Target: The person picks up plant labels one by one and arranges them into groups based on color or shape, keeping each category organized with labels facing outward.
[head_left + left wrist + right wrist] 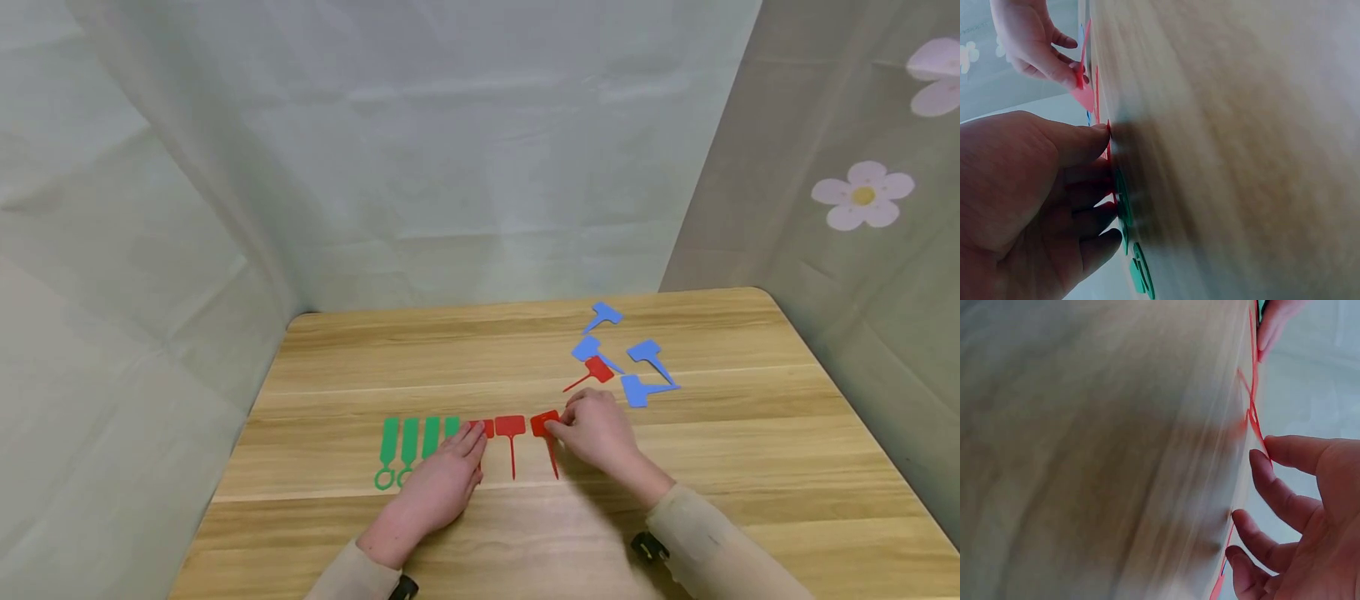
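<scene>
Four green tags (390, 442) lead off the row on the wooden counter (315, 358), standing side by side, ring ends toward the person; the left hand (438, 483) covers part of the rightmost ones. And right there, just beside the greens, those left fingers lie over a red T-shaped tag (489, 428), flat on the counter, its head peeking out past the fingertips. The left wrist view shows the thumb at that tag's edge, the other fingers loosely bent and a little apart.

Next along, just beside it, a middle red tag (510, 425) lies untouched, its stem pointing toward the person. Over to the right hand (600, 429), and here's the grip: thumb and forefinger narrow together, pinching the head of another red tag (542, 422), stem slanting toward the person. The left wrist view catches that piece tilted; the remaining right fingers spread loosely beside it.

Beyond the right hand, a loose red tag (600, 369) lies askew against one of four blue tags (636, 392), whether overlapping or merely touching I can't tell. Those blues point every which way. Pale sleeves (712, 533) frame the action, and a pale cloth backdrop (495, 167) rises behind, a printed flower (862, 196) at the right.
</scene>
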Demonstrator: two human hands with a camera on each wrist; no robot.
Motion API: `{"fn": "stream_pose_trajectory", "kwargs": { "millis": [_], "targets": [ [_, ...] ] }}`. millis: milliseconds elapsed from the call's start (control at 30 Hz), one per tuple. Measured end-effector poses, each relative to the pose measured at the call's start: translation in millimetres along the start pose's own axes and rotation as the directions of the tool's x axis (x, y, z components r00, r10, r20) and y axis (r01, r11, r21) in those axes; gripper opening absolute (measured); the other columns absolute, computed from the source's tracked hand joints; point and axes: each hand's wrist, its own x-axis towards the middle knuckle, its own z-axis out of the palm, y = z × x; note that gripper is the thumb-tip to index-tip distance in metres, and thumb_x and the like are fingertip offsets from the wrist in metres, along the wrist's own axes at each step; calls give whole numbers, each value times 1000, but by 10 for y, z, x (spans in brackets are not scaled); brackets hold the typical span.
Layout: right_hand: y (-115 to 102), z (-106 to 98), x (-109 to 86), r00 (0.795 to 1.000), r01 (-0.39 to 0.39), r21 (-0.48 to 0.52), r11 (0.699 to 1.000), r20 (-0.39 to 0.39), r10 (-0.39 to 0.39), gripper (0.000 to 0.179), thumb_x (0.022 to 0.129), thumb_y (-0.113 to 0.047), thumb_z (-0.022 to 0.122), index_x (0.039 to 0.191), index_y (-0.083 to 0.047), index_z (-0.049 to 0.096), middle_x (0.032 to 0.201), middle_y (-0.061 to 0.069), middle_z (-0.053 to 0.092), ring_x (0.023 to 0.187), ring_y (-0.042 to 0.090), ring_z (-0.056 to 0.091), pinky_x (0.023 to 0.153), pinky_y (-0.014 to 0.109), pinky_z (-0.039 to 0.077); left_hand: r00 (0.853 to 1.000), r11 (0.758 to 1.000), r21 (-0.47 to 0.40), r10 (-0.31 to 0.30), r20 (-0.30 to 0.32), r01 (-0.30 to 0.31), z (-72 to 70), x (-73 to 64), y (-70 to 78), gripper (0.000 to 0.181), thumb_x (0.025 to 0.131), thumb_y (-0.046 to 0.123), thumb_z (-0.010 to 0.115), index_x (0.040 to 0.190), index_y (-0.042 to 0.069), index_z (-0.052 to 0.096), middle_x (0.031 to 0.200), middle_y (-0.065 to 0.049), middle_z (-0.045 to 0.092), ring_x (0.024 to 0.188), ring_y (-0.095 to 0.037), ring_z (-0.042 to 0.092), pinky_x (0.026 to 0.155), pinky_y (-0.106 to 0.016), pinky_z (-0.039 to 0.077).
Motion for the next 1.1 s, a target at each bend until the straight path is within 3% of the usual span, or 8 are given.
{"fn": "stream_pose_trajectory", "kwargs": {
  "millis": [100,333,600,1100],
  "targets": [
    [-4,-1,1,1000,3,-53,999,6,-3,34,91,-34,86,64,-18,75,97,4,70,103,30,59,90,47,51,1000,1000,5,1,-1,-1,-4,0,-3,54,110,21,62,154,-8,51,165,-20,45,155,-38,39,122,-51,39],
    [-14,55,21,999,-23,-133,991,28,27,30,93,-41,82,72,-19,81,113,8,68,116,35,55,92,55,52,1000,1000,11,-2,3,2,-8,3,-8,54,109,22,62,154,-7,51,165,-19,45,155,-38,39,122,-51,39],
    [-45,66,10,999,-20,-140,990,26,24,31,93,-42,81,73,-18,82,123,12,67,124,37,52,99,58,47,1000,1000,13,9,2,-9,-7,-5,-6,54,109,22,62,153,-8,52,165,-20,45,154,-38,40,122,-52,39],
    [-73,66,18,1000,-4,-184,983,20,7,35,94,-43,80,67,-22,76,128,14,67,128,40,50,94,57,47,999,1000,4,28,-20,-28,-9,-2,-15,52,110,20,62,152,-9,53,163,-21,47,153,-40,41,121,-53,40]
  ]
}}
